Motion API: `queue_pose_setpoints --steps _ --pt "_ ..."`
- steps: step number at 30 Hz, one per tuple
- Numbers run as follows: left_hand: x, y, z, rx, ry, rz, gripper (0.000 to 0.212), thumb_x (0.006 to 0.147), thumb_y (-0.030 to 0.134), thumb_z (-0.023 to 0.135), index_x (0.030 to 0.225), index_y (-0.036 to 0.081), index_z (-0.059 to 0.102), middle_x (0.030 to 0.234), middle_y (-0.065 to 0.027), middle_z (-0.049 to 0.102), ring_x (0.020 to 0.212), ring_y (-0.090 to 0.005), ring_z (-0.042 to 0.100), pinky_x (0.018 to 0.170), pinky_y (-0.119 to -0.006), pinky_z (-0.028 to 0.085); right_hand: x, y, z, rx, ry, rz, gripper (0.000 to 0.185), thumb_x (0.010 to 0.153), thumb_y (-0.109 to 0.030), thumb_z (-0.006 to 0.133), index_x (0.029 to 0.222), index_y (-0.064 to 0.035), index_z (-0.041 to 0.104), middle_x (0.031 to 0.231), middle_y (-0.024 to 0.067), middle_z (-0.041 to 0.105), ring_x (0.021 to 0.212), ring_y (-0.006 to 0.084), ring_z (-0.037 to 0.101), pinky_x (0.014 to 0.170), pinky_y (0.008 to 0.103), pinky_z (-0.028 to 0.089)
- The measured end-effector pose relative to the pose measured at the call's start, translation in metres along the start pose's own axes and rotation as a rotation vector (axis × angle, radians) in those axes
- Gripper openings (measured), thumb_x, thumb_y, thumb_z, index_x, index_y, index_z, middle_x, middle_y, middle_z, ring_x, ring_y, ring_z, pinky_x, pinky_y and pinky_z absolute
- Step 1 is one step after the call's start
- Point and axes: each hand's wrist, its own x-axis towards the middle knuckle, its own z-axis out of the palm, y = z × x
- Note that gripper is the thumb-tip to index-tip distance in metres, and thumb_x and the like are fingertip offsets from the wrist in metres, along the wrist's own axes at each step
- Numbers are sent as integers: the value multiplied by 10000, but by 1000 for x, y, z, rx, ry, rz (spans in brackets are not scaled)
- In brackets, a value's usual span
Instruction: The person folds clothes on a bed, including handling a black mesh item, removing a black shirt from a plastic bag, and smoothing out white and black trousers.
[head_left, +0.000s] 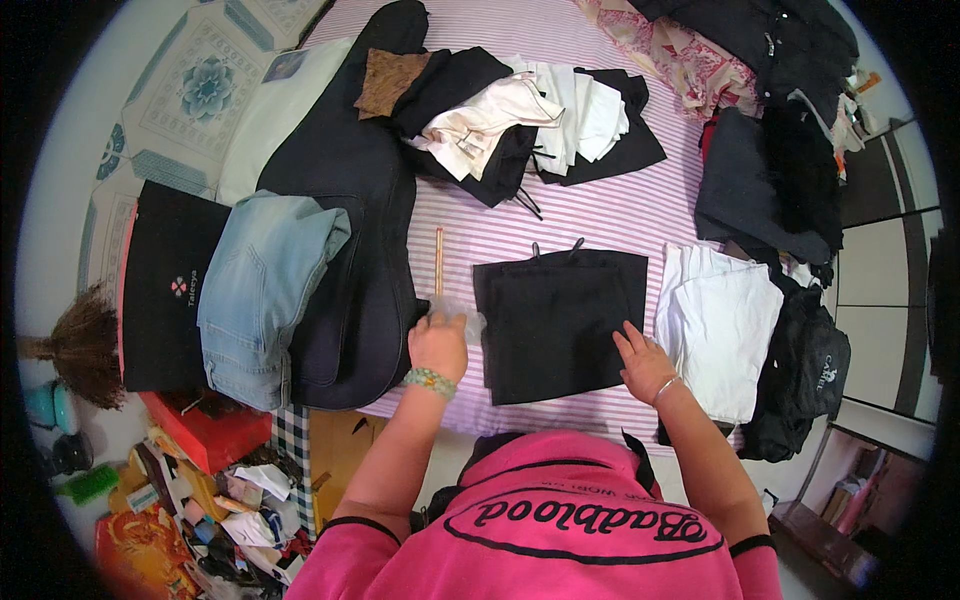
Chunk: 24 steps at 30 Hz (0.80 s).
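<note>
A folded black garment (562, 326) lies flat in front of me on a striped bed sheet (480, 217), two dark loops showing at its far edge. My left hand (439, 349), a beaded bracelet on its wrist, is at a crumpled piece of clear plastic (471, 319) just left of the garment. Its fingertips are partly hidden, so I cannot tell whether they grip the plastic. A pair of chopsticks (439, 259) extends away beyond that hand. At the garment's right edge, my right hand (646, 366) rests with its fingers extended and slightly apart.
Folded white clothing (716, 337) lies to the right, beside a dark bag (817, 367). On the left, folded jeans (262, 292) rest partly on a black instrument case (330, 165). A pile of white garments (562, 112) and dark clothes is at the far side.
</note>
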Motion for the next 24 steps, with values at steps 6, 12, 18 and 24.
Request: queue_pose_setpoints --steps 6,12,18,24 --pt "41 -2 -20 72 61 87 115 683 73 550 780 69 611 713 -104 580 740 -278 554 633 -376 426 55 24 2 -84 -16 146 664 718 -187 608 1287 -55 292 1352 178 237 1193 343 323 946 423 323" --pt "86 -10 -25 -70 91 234 135 666 39 549 795 31 587 862 -163 555 822 -324 527 729 -396 433 93 32 -9 -73 -379 335 938 676 -364 682 1360 -84 103 1402 190 89 1202 392 302 936 452 341" --pt "178 18 -35 -144 284 308 430 706 91 586 1094 -41 455 1096 -241 468 1012 -392 444 885 -400 370 116 15 16 -306 -563 479 1163 589 -504 714 1348 -1 -10 1372 297 -7 1187 448 305 909 383 384" --pt "262 54 -24 55 468 336 820 636 318 700 1241 -52 287 1235 -277 344 1167 -411 315 960 -483 264 118 19 25 -271 -532 486 1091 622 -396 731 1360 -32 16 1381 276 -39 1177 494 278 843 389 436"
